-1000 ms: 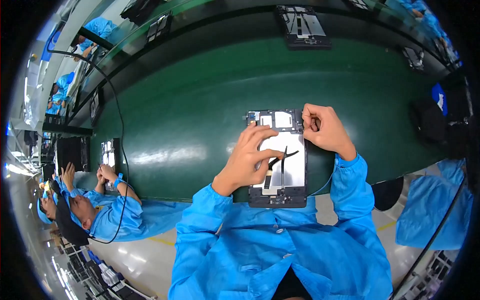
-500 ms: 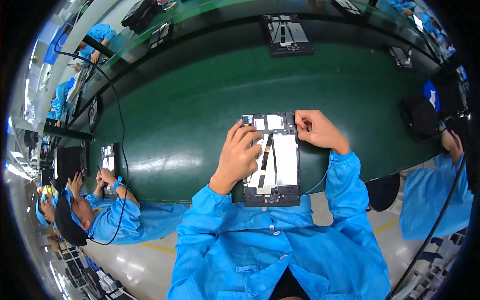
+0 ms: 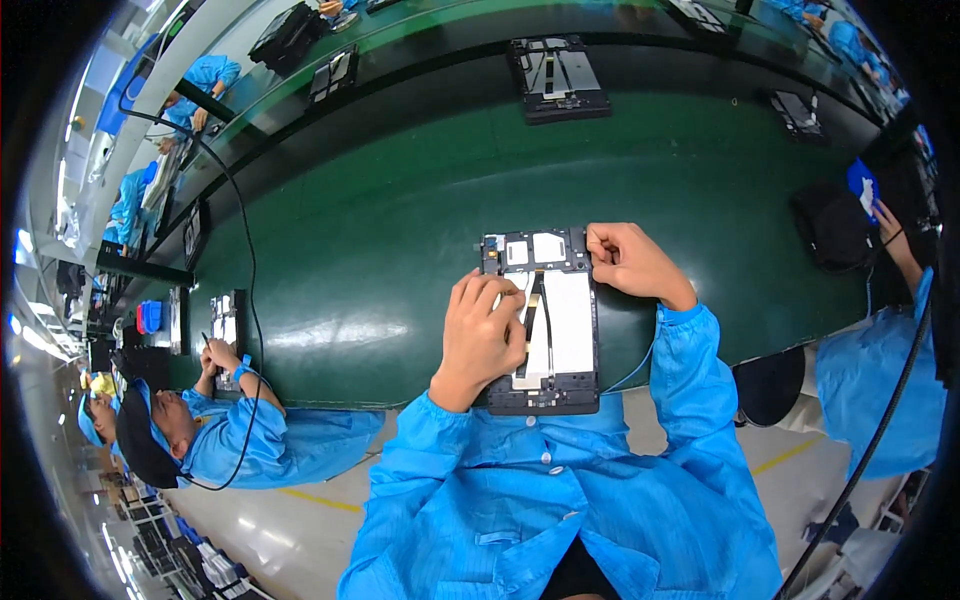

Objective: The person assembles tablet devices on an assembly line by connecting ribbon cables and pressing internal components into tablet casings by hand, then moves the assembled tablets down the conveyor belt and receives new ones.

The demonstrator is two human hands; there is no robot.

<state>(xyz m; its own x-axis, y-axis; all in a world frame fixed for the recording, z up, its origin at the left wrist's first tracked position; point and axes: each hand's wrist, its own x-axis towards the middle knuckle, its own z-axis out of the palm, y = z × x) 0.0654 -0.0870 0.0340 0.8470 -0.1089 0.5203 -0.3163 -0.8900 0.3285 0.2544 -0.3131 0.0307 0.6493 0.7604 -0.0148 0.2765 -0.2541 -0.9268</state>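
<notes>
An opened tablet (image 3: 568, 325) lies in front of me at the table's near edge, its inside facing up. White battery panels, dark flat cables and black end sections show. My left hand (image 3: 481, 335) is bent over the tablet's left side, fingers curled together above the battery area; anything between its fingertips is hidden. At the upper right corner my right hand (image 3: 637, 264) is closed in a pinch against the tablet's edge. What it pinches, if anything, is too small to make out. A thin blue cord (image 3: 640, 368) runs down from my right sleeve.
Another opened tablet (image 3: 562, 82) lies farther back on the green table (image 3: 380, 220). A smaller device (image 3: 797, 114) sits at the back right. On the left a co-worker (image 3: 255, 430) handles a tablet (image 3: 227, 318); a black bag-like object (image 3: 832, 228) lies right, near another person's hand (image 3: 890, 232).
My left hand has slid down the tablet's left side and its fingers are more curled. The right hand stays at the upper right corner. At the right, a person's hand has moved farther up.
</notes>
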